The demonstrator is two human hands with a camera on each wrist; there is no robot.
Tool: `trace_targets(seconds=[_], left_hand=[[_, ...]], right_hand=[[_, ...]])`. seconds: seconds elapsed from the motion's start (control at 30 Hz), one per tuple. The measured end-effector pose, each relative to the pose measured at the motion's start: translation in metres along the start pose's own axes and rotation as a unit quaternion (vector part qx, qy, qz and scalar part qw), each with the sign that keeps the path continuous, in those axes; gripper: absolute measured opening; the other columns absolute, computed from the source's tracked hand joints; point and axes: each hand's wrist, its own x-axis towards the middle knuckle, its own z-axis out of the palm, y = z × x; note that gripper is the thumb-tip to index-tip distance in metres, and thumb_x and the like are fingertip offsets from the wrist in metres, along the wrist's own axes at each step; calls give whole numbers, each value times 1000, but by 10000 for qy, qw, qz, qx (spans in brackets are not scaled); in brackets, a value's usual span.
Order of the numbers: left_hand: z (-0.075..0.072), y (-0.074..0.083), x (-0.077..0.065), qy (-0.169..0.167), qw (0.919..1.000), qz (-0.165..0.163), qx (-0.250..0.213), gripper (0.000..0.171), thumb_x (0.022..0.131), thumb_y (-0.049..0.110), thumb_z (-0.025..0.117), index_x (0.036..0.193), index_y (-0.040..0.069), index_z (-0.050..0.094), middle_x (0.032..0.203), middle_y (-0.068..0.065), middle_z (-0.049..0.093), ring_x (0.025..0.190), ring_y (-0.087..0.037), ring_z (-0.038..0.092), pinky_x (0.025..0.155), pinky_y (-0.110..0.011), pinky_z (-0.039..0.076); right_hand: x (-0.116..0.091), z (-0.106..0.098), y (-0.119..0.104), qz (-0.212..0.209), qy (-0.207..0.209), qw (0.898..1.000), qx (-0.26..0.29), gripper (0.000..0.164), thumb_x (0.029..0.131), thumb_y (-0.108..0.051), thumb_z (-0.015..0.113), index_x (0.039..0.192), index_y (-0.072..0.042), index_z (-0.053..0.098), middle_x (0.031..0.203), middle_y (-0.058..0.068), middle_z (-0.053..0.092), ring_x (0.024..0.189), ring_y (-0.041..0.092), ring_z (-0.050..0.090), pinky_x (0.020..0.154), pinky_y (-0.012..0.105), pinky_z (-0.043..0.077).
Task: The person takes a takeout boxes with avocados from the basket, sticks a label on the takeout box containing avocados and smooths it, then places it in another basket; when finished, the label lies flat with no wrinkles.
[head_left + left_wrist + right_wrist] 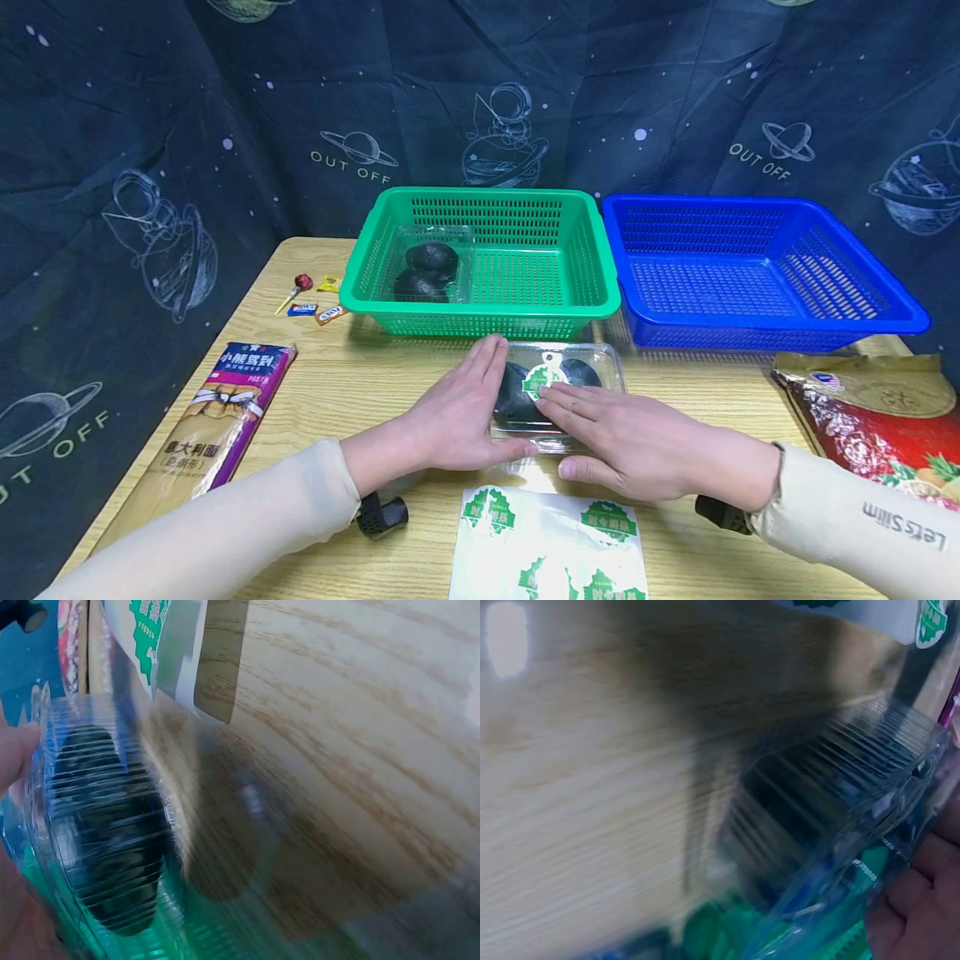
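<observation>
A clear plastic clamshell box [611, 375] lies closed on the table, with dark, oval, avocado-like items [582, 373] inside. On its lid is a green and white sticker [534, 385], partly covered by fingers. My left hand [461, 412] rests along the box's left side, fingers straight, thumb near the front edge. With extended fingers, my right hand [633, 433] presses on the sticker and lid. Both wrist views show the ribbed side of the box [105, 825] close up, blurred in the right wrist view. Just in front lies a sheet of green stickers [547, 542].
Behind the box stands a green basket [480, 308] holding a similar clear box [463, 250]. A blue basket [772, 329] is to its right. A pasta packet [225, 408], a lollipop [302, 282] and small wrapped candies [302, 309] lie left; a red and gold bag [877, 417] lies right.
</observation>
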Motion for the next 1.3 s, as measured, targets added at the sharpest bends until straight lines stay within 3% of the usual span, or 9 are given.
trace_targets(seconds=[0.2,0.57,0.9,1.3], left_hand=[[1,-1,1,-26,10000,79,-22,116,79,76,48,150,-7,6,157,-23,3,145,-31,2,116,-37,12],[3,-2,2,-64,10000,56,31,115,79,71,53,150,-6,8,156,-25,7,145,-32,6,115,-40,19],[1,0,2,-70,9998,-39,207,119,78,78,47,149,-7,7,156,-25,8,145,-32,5,115,-40,16],[-2,1,0,-108,9996,-89,237,117,79,78,46,150,-5,7,157,-23,7,145,-31,5,115,-39,15]], right_hand=[[19,-1,-3,268,-325,9991,103,69,100,-53,28,149,-4,30,154,10,27,142,24,25,113,41,25],[40,5,-15,813,-451,9956,147,79,98,-59,23,149,2,25,155,17,22,143,29,18,115,43,20],[40,4,-21,1086,-535,9923,-250,85,96,-63,17,148,4,23,154,20,21,143,32,19,114,43,21],[29,8,-18,1277,-231,9915,-116,83,97,-62,23,148,4,25,154,19,24,142,33,20,114,44,22]])
